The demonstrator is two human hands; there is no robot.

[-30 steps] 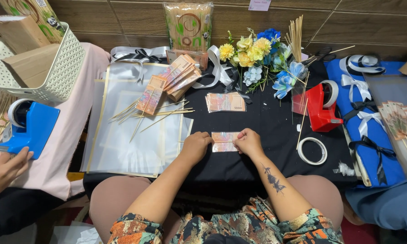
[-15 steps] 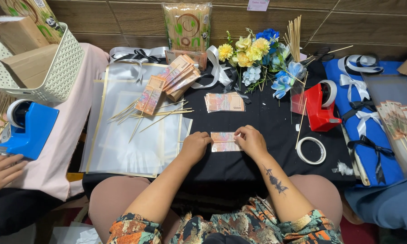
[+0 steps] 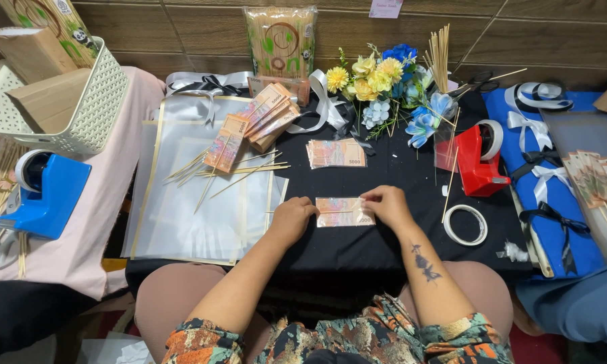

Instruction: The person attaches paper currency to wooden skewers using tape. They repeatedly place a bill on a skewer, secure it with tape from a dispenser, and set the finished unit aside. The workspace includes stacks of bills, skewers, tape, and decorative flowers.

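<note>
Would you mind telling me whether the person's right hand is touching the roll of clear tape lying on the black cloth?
Apart. The head view shows the right hand resting on the banknote, with a strip of bare black cloth between it and the tape roll.

banknote (image 3: pixel 344 211) between hands, tape roll (image 3: pixel 465 224) right (flowers (image 3: pixel 384 87) behind)

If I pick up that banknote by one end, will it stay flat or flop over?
Probably floppy: the banknote is thin paper lying flat on the black cloth. Likely very light, easily sliding. The left hand and right hand pin its two ends.
</note>
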